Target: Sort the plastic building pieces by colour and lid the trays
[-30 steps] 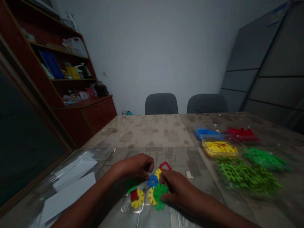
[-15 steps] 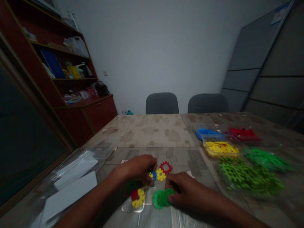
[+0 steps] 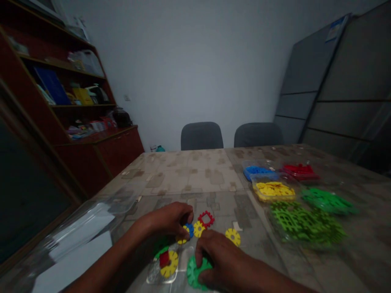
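Holding a green notched disc between thumb and fingers of the right hand, low at the near side of the counter. Touching a yellow disc and a blue disc with the left hand, fingers curled; cannot tell whether pinching. Lined up just beyond: another yellow disc, then a red toothed ring with a square opening. Lying apart to the right, a lone yellow disc.

Set near the left wrist, a small clear tray, bearing a green piece, a red square and a yellow wheel, partly overlapping.

Grouped farther right, clear boxes sorted by colour: filled with blue pieces, yellow pieces, red pieces, green pieces and, nearest, heaped lime pieces.

Left along the counter: white sheets beside and under clear plastic.
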A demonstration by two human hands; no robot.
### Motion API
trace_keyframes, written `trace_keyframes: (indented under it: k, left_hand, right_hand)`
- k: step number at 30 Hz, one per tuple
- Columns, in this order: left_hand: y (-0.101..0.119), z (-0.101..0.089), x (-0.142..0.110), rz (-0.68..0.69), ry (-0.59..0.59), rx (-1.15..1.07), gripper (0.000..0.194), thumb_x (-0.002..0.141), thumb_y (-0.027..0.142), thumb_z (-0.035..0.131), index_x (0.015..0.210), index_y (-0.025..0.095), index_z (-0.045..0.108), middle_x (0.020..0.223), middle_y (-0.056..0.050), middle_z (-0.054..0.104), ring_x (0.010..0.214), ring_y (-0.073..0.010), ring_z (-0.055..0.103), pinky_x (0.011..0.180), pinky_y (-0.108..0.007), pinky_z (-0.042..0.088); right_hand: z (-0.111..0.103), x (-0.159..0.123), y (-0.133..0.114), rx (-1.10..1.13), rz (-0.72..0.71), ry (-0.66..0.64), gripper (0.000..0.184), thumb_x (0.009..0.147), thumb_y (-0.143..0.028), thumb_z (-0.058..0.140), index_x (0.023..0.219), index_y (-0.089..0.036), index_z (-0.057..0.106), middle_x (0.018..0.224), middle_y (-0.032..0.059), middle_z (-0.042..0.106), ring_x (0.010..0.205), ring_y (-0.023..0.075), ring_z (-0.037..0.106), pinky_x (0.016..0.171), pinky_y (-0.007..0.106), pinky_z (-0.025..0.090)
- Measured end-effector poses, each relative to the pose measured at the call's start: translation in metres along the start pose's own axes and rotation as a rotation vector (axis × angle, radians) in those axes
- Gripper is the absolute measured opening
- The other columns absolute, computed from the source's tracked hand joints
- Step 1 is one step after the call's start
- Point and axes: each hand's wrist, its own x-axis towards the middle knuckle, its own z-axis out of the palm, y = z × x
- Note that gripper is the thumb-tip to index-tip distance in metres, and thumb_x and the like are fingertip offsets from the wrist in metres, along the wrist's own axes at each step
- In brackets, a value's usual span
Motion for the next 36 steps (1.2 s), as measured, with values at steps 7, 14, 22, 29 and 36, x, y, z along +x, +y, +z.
trace_keyframes:
  k: [7,14,22,29,36]
  left_hand:
    - [-0.004,0.002,0.002,0.001,0.004,0.001,0.025,0.061,0.026,0.070,0.077,0.021,0.051,0.072,0.007,0.050,0.066,-0.0129,0.045,0.055,-0.021,0.034]
    - [-0.004,0.005,0.002,-0.017,0.004,-0.003,0.024,0.060,0.025,0.066,0.077,0.022,0.050,0.070,0.007,0.047,0.065,-0.0130,0.043,0.054,-0.021,0.032]
    - [-0.006,0.006,0.003,-0.028,-0.012,-0.013,0.025,0.059,0.023,0.065,0.080,0.021,0.051,0.071,0.007,0.047,0.067,-0.0137,0.044,0.055,-0.022,0.032]
    - [-0.003,0.005,0.002,-0.057,-0.004,-0.026,0.026,0.059,0.023,0.066,0.081,0.021,0.052,0.074,0.006,0.049,0.069,-0.0146,0.046,0.056,-0.022,0.033]
    - [-0.001,0.005,0.002,-0.071,-0.004,-0.035,0.026,0.060,0.026,0.066,0.080,0.022,0.051,0.074,0.006,0.049,0.069,-0.0150,0.046,0.055,-0.022,0.033]
  right_hand:
    - [0.002,0.008,-0.013,-0.128,-0.029,-0.096,0.055,0.061,-0.030,0.079,0.112,-0.023,0.062,0.118,0.0089,0.061,0.103,0.0270,0.057,0.081,0.031,0.043]
    - [0.012,0.014,0.003,-0.164,-0.069,-0.043,0.051,0.057,-0.032,0.079,0.104,-0.024,0.060,0.105,0.0029,0.064,0.087,0.0212,0.059,0.064,0.024,0.039]
    - [0.007,0.013,-0.006,-0.077,-0.097,-0.174,0.041,0.071,-0.025,0.076,0.111,-0.026,0.065,0.091,0.0003,0.069,0.078,0.0169,0.062,0.057,0.019,0.037]
    - [-0.091,-0.024,-0.026,-0.017,-0.095,0.203,0.020,0.078,-0.020,0.072,0.097,-0.025,0.067,0.089,-0.0010,0.067,0.084,0.0156,0.061,0.071,0.022,0.042]
    - [-0.227,-0.092,0.069,-0.339,0.180,0.753,0.025,0.078,-0.046,0.062,0.090,-0.024,0.065,0.082,0.0022,0.067,0.075,0.0214,0.061,0.066,0.032,0.043]
